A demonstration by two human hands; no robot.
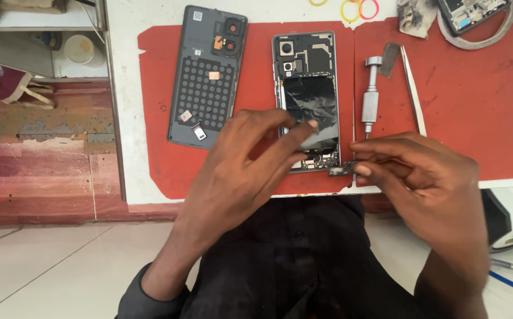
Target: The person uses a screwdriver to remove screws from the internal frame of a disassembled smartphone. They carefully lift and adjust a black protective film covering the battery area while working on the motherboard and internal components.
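The bare red rubber work mat (pixel 481 106) right of the slim metal tweezers (pixel 413 91) offers open passage. Between the detached dark grey phone back cover (pixel 206 77) and the opened phone chassis (pixel 306 88) runs a narrow free strip. The silver precision screwdriver (pixel 371 97) lies just beside the chassis, closing that gap.

White worktable over pale tiled floor, daylight look.

I see a white table (pixel 128 118) with a red mat (pixel 475 106) covering most of its top. Below it, pale floor tiles (pixel 44 266) with thin grout lines. At left, a worn reddish step or ledge (pixel 38 171) with chipped paint, and above it a grey shelf (pixel 14 41) holding a small round tub (pixel 79 48). Light is even, soft, no hard shadows.
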